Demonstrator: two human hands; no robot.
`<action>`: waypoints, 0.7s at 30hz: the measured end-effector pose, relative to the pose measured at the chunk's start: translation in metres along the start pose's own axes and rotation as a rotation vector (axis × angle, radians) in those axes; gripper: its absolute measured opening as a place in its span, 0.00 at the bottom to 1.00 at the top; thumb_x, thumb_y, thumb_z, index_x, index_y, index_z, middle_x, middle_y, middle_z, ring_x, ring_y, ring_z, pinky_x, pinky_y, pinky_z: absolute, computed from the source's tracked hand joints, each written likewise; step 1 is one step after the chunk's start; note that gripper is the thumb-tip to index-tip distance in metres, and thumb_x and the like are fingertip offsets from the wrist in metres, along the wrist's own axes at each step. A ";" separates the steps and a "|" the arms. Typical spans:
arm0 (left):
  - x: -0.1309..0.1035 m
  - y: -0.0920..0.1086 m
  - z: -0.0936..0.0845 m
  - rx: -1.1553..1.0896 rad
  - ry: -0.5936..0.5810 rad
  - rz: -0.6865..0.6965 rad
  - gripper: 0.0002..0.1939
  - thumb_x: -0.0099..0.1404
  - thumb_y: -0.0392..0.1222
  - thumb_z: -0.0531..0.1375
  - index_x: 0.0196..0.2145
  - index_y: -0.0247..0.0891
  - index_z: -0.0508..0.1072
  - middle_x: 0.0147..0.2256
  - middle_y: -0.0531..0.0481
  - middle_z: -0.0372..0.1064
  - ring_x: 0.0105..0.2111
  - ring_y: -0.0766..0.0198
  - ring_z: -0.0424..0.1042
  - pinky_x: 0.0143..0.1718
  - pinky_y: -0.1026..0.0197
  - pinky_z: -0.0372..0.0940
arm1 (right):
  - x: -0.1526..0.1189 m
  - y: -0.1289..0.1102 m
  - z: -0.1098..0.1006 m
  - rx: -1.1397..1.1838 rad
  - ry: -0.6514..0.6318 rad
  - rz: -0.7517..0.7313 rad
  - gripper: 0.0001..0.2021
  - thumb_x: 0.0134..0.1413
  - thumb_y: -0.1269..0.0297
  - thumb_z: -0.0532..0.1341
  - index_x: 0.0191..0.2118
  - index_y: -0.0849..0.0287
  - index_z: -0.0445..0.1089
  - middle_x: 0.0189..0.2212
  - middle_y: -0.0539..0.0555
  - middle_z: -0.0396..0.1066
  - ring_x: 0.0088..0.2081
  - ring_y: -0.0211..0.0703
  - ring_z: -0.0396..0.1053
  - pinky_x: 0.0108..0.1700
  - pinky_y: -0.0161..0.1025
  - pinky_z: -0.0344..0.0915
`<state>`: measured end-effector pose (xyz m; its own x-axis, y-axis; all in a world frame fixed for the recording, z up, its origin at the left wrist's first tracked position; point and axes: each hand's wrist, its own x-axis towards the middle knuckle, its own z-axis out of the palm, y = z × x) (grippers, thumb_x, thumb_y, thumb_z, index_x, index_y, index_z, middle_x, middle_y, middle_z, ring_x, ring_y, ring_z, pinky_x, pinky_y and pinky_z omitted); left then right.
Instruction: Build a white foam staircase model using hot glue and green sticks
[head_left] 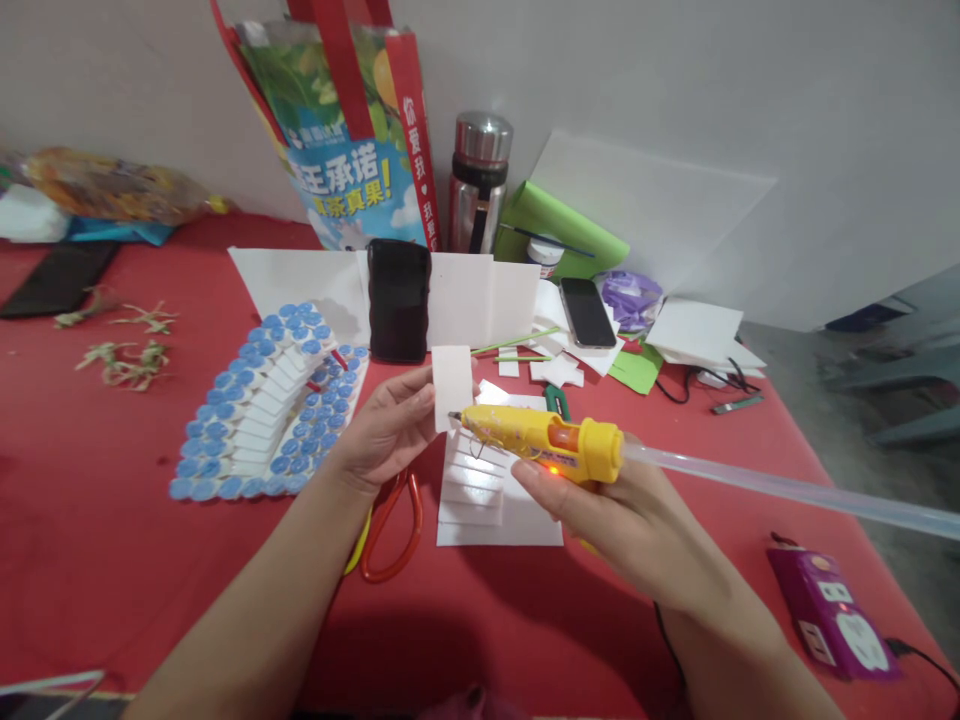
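My left hand (394, 425) pinches a small white card (453, 375) upright by its left edge. A yellow hot glue gun (532, 435) is gripped in my right hand (622, 520), its nozzle at the card's lower part. A long clear glue stick (780, 485) sticks out of the gun's back, and a small light on it glows red. Beneath the gun lies a white board (529, 515) bearing overlapping white strips (472, 495), partly hidden. Red-handled scissors (394, 550) rest just below my left hand, their blades out of sight.
A model of blue-topped discs with white steps (259, 405) stands left. Behind are a black case (399, 300), a steel flask (480, 180), a bag (345, 150) and a phone (587, 312). A purple power box (832, 615) sits right. Twine pieces (124, 362) lie far left.
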<state>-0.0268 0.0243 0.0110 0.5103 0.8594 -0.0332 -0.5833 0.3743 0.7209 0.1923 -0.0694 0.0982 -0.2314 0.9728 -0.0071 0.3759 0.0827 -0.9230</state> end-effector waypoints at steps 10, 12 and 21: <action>0.001 0.000 0.001 -0.012 0.066 0.014 0.16 0.62 0.40 0.73 0.48 0.35 0.84 0.42 0.44 0.84 0.41 0.58 0.83 0.44 0.62 0.75 | 0.001 -0.002 0.000 0.029 -0.011 -0.005 0.09 0.65 0.58 0.66 0.34 0.52 0.80 0.26 0.52 0.74 0.34 0.51 0.74 0.34 0.43 0.72; 0.002 0.001 0.001 -0.030 0.100 0.020 0.15 0.63 0.39 0.73 0.47 0.35 0.83 0.42 0.44 0.84 0.41 0.59 0.83 0.45 0.62 0.75 | 0.001 -0.003 0.000 0.032 -0.025 -0.002 0.09 0.65 0.58 0.66 0.34 0.52 0.80 0.26 0.52 0.74 0.33 0.50 0.73 0.34 0.42 0.71; 0.001 0.001 -0.001 -0.108 0.064 -0.006 0.18 0.62 0.42 0.74 0.48 0.33 0.83 0.42 0.44 0.84 0.40 0.60 0.82 0.44 0.64 0.76 | -0.003 -0.006 -0.005 0.165 0.040 0.005 0.15 0.68 0.52 0.63 0.34 0.57 0.78 0.25 0.52 0.73 0.27 0.41 0.71 0.27 0.37 0.67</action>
<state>-0.0271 0.0261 0.0114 0.4748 0.8761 -0.0836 -0.6469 0.4118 0.6418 0.1956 -0.0712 0.1055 -0.1927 0.9813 0.0006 0.2238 0.0445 -0.9736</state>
